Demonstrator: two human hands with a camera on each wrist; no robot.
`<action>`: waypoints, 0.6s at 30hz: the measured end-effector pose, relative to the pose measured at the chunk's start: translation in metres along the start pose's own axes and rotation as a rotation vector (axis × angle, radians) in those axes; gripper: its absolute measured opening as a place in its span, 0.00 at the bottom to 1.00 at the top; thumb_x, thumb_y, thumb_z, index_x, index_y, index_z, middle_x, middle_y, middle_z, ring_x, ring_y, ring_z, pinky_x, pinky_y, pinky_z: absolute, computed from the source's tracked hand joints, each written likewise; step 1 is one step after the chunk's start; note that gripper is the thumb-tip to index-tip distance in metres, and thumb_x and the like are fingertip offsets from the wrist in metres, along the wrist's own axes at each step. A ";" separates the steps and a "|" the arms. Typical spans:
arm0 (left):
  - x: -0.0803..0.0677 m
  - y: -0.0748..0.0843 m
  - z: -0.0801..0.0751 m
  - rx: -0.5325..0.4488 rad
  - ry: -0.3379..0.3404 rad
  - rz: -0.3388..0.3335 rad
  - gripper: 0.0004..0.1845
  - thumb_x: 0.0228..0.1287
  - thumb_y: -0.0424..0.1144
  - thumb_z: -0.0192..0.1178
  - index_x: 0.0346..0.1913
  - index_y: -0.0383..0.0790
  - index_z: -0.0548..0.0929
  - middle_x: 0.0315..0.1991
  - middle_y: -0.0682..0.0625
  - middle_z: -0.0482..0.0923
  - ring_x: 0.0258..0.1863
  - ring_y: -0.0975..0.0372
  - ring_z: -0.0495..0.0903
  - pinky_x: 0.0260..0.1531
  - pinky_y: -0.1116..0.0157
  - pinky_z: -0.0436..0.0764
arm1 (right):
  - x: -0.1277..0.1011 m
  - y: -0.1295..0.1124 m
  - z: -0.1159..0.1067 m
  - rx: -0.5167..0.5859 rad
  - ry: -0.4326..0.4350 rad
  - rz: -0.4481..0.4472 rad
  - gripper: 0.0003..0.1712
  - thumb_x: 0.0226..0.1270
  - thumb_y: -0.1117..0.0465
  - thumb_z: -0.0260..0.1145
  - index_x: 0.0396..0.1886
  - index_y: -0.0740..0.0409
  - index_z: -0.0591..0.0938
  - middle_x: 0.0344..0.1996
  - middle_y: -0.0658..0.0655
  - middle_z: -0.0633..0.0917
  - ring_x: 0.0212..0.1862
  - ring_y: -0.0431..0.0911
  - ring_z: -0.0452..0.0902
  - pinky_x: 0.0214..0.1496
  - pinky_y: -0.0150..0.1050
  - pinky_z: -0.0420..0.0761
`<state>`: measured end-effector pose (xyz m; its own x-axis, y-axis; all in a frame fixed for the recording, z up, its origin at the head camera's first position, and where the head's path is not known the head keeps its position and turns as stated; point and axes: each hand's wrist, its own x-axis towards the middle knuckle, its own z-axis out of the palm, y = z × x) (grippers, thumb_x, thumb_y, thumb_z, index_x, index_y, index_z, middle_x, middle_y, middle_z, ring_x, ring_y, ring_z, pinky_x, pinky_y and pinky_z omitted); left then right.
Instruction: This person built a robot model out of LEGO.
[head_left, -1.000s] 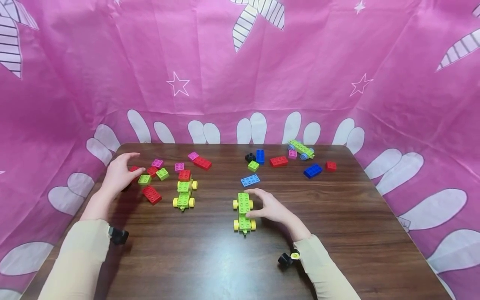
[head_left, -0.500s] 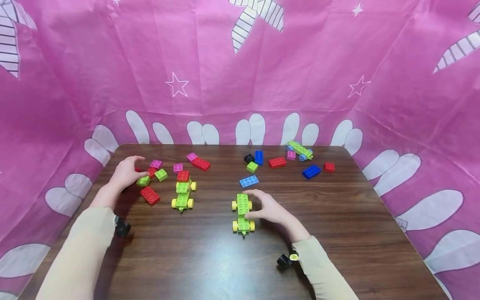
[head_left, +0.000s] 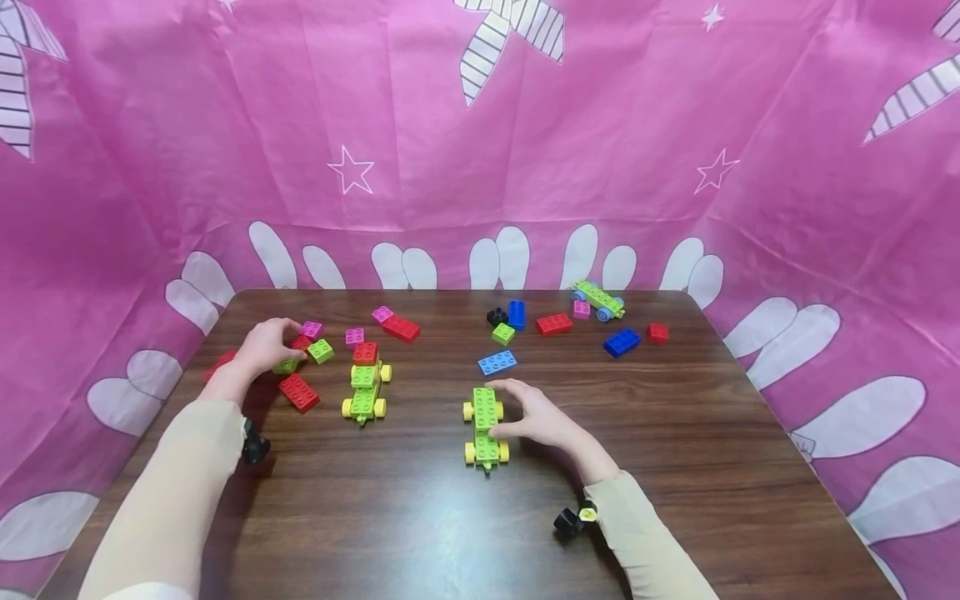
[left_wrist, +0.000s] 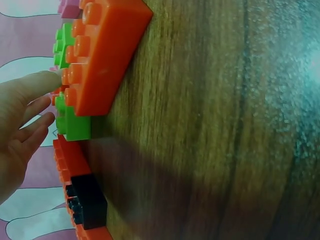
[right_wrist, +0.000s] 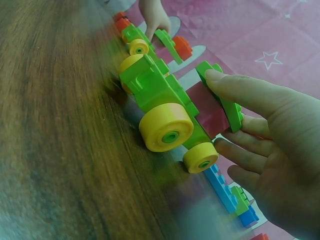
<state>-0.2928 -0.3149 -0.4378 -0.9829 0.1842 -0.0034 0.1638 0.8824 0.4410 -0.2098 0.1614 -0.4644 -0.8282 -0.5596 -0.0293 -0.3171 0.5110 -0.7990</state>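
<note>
My right hand (head_left: 536, 421) (right_wrist: 270, 130) holds a green wheeled car (head_left: 486, 423) (right_wrist: 160, 95) with yellow wheels at mid-table. Its thumb lies on the car's top plate and its fingers run along the right side. My left hand (head_left: 262, 346) (left_wrist: 20, 125) is at the left brick cluster, fingertips touching a small green brick (head_left: 285, 366) (left_wrist: 70, 120). A red brick (head_left: 298, 392) (left_wrist: 100, 55) lies just beside that one. A second green car (head_left: 365, 387) with a red brick on top stands between the hands.
Pink, red and green bricks lie around the left hand. A light blue plate (head_left: 498, 362) sits behind the held car. At the back right are a third car (head_left: 600, 300) and blue (head_left: 622, 342), red (head_left: 555, 323) and black (head_left: 497, 316) bricks. Pink cloth walls the table (head_left: 675, 467).
My left hand has come down and slightly right onto the small green brick in the cluster. The right hand and its car have stayed put.
</note>
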 end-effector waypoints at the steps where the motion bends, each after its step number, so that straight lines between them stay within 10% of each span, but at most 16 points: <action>1: 0.001 -0.001 0.001 -0.001 -0.006 -0.001 0.29 0.54 0.34 0.70 0.55 0.20 0.74 0.51 0.24 0.76 0.53 0.35 0.74 0.58 0.39 0.69 | 0.000 0.000 0.000 0.000 -0.001 0.001 0.42 0.56 0.47 0.74 0.69 0.53 0.70 0.67 0.56 0.73 0.70 0.55 0.66 0.70 0.59 0.66; 18: 0.010 -0.001 0.008 0.028 -0.052 -0.043 0.26 0.56 0.31 0.68 0.55 0.19 0.74 0.51 0.24 0.75 0.53 0.36 0.73 0.57 0.39 0.71 | 0.000 0.000 0.000 0.008 -0.004 -0.003 0.43 0.56 0.47 0.74 0.69 0.54 0.69 0.67 0.56 0.73 0.70 0.55 0.66 0.70 0.59 0.66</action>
<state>-0.3022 -0.3103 -0.4456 -0.9834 0.1680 -0.0689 0.1250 0.9015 0.4143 -0.2098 0.1620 -0.4643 -0.8253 -0.5639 -0.0297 -0.3155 0.5041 -0.8040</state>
